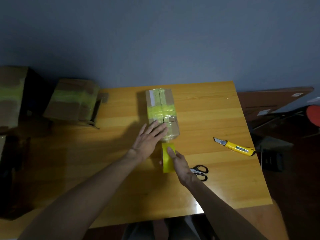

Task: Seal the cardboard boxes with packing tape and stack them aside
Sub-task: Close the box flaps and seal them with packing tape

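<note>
On the table [216, 179], straight ahead of you, the box [161, 104] lies lengthways, pointing away from you. Yellow tape runs along its top seam and a band crosses it at the middle. Your left hand [149, 137] lies flat on the near end of the box with its fingers straight and spread, pressing the top. Your right hand [180, 163] grips the tape roll [167, 161] just in front of the box's near end, thumb on the roll's outer face and fingers curled round its far side. The roll stands on edge. A short stretch of tape appears to join it to the box end.

Scissors [201, 172] lie just right of your right wrist, partly hidden by it. A knife [235, 147] with its blade out lies farther right, well apart from the box. Off to your left sit a second box [72, 101] and a third box [10, 96], both banded in yellow tape.
</note>
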